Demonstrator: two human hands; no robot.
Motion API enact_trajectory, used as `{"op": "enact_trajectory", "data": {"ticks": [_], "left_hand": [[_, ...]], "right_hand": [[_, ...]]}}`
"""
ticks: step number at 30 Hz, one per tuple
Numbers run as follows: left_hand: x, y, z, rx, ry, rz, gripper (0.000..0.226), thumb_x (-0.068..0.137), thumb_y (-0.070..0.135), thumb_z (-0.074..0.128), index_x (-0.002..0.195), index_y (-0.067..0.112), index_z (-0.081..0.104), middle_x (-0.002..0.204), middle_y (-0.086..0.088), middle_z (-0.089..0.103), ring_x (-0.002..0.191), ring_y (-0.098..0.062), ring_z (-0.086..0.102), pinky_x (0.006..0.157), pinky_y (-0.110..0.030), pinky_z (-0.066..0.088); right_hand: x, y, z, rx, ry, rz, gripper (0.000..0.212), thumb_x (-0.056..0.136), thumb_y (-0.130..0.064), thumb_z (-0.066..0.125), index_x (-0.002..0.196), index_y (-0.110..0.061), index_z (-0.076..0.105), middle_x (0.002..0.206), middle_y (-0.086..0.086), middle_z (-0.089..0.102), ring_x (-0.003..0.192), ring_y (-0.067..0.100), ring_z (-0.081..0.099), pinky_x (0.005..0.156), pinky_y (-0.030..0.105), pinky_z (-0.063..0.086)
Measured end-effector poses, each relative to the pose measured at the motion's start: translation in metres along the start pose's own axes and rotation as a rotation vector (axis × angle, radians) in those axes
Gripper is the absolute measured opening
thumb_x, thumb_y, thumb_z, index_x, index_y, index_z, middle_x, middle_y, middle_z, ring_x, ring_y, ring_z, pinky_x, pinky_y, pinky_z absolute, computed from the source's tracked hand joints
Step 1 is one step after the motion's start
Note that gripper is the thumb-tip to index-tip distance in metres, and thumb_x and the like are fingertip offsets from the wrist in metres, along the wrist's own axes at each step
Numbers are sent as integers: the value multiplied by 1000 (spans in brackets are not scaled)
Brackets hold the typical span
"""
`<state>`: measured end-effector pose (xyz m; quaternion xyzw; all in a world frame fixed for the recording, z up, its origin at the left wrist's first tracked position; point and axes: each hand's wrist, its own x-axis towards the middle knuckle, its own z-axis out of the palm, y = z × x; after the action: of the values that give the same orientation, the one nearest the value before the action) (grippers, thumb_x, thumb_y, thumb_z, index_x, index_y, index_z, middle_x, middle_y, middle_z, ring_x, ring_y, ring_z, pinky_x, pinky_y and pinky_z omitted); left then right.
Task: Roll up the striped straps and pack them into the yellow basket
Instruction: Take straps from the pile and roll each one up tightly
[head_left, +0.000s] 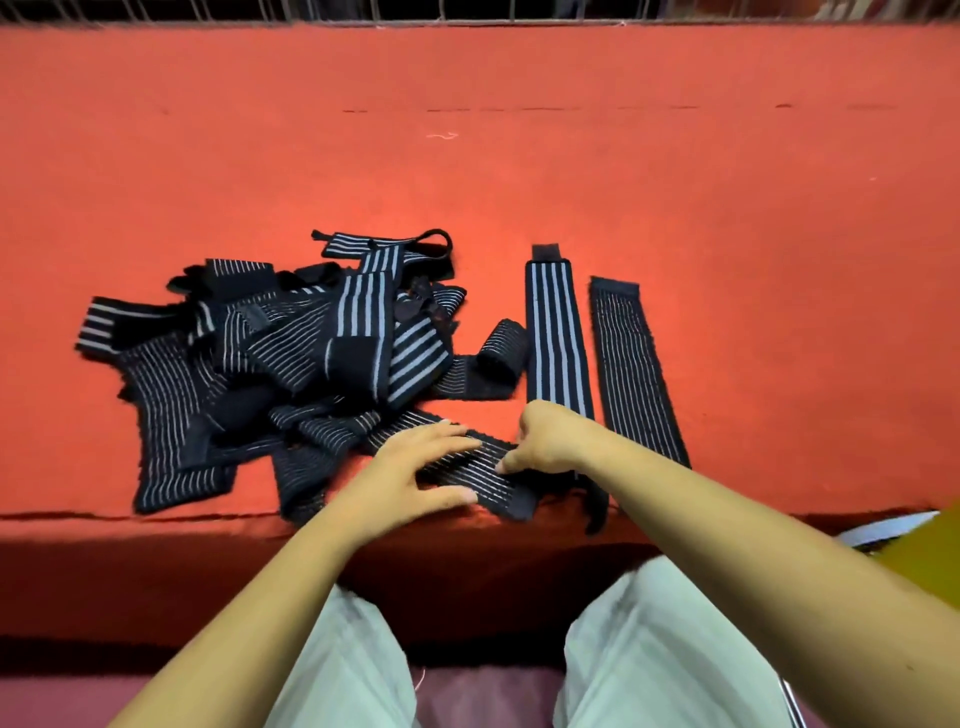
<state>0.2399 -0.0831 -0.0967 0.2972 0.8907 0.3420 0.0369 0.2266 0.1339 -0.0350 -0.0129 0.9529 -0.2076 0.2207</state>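
Note:
A tangled heap of black straps with pale stripes (270, 358) lies on the red table. Two straps lie stretched out side by side to its right: a broad-striped one (558, 332) and a thin-striped one (636, 374). At the table's front edge lies another thin-striped strap (483, 480). My left hand (410, 475) rests on it, fingers spread above and thumb against its near edge. My right hand (545, 441) pinches its right part with curled fingers. A yellow basket corner (930, 545) shows at the right edge, with a rolled strap beside it.
The red felt table (467, 156) stretches far back to a wire fence (467, 13) along the top. Its front edge runs just below my hands. My knees in pale trousers (649, 649) sit under the edge.

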Motion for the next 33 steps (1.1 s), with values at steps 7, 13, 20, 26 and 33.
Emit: {"op": "enact_trajectory", "data": {"ticks": [7, 13, 20, 26, 33], "left_hand": [[6, 1, 1, -66, 178, -18, 60, 78, 22, 64, 137, 27, 57, 145, 12, 53, 141, 1, 37, 120, -22, 24], [25, 30, -27, -56, 450, -30, 26, 90, 5, 66, 110, 17, 75, 99, 23, 72, 91, 17, 61, 83, -8, 45], [58, 76, -76, -84, 434, 46, 18, 94, 11, 65, 97, 27, 73, 83, 19, 71, 78, 7, 62, 76, -20, 49], [71, 119, -103, -651, 250, 21, 6, 88, 12, 68, 88, 17, 71, 82, 9, 74, 79, -3, 67, 74, -19, 52], [68, 114, -82, -975, -174, -232, 23, 78, 1, 73, 100, 3, 69, 96, -12, 75, 82, -18, 72, 71, -26, 58]], "right_hand": [[-22, -2, -28, 928, -117, -46, 29, 89, -11, 70, 65, -16, 55, 68, 3, 60, 65, 16, 59, 67, 33, 55], [-41, 6, -74, 1304, -63, -184, 11, 89, -8, 67, 84, -16, 63, 81, 6, 67, 66, 16, 65, 61, 28, 53], [-51, 18, -98, 1626, -72, -417, 19, 89, -11, 59, 106, -14, 67, 106, 8, 68, 89, 20, 72, 83, 32, 59], [-55, 21, -109, 1416, 108, -582, 36, 90, 4, 56, 122, -13, 60, 118, 6, 71, 98, 22, 71, 80, 32, 59], [-36, 40, -131, 1660, 371, -43, 5, 97, -19, 62, 93, -18, 59, 80, 6, 77, 76, 17, 74, 68, 28, 59]]}}
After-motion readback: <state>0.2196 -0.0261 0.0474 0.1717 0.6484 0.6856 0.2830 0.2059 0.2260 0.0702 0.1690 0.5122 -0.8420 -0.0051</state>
